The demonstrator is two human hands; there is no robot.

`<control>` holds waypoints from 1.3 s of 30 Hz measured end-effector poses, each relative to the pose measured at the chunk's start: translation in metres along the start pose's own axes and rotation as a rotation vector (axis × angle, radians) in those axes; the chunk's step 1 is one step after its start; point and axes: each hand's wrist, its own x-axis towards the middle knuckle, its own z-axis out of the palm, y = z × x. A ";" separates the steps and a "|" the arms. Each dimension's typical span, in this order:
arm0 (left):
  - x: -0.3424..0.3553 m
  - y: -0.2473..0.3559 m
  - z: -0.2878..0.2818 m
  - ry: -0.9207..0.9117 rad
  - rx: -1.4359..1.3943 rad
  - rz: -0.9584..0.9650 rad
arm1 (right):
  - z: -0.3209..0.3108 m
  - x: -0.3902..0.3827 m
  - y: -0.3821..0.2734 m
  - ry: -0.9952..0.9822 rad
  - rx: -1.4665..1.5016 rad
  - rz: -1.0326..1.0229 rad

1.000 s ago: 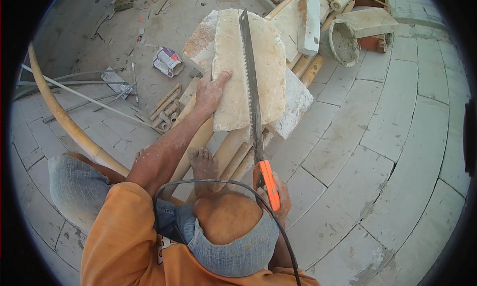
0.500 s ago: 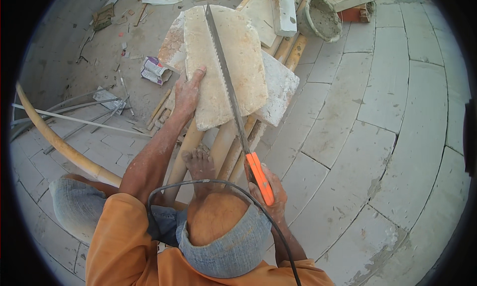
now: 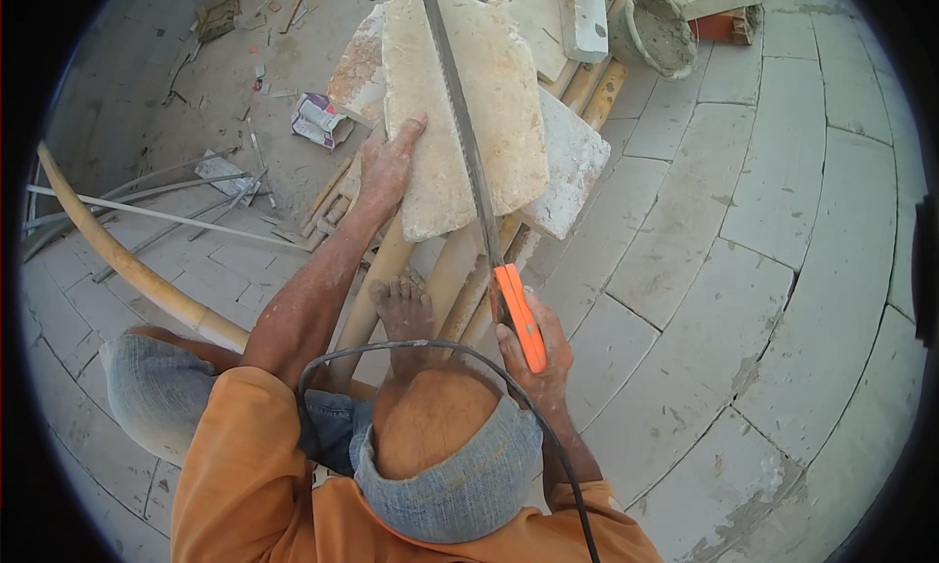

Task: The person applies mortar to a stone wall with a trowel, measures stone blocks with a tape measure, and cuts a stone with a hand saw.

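Note:
A pale, dusty block slab [image 3: 509, 113] with rough edges lies across other block pieces. My left hand [image 3: 389, 167] is closed on its left edge, thumb on top and the other fingers out of sight below. In my right hand [image 3: 550, 353] is a handsaw [image 3: 458, 103], gripped by its orange handle. Its long toothed blade lies lengthwise over the slab, the tip just past the far edge. Whether the teeth have cut into the slab cannot be seen. Under the slab, a white block piece [image 3: 577, 167] sticks out at right and a stained piece [image 3: 357, 74] at left.
Bamboo poles [image 3: 377, 279] run beneath the blocks, next to my bare foot [image 3: 403, 309]. A bucket of grey mortar [image 3: 660, 33] stands at the far right. A curved bamboo pole [image 3: 137, 265] and thin strips lie at left. A black cable [image 3: 440, 345] loops across my lap.
My right hand has pushed the saw forward along the slab, so its tip now passes the far edge. My left hand keeps its hold. The whole view has shifted slightly.

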 end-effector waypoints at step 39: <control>0.006 -0.008 -0.005 0.023 0.125 0.016 | 0.014 -0.052 0.100 0.110 0.168 0.086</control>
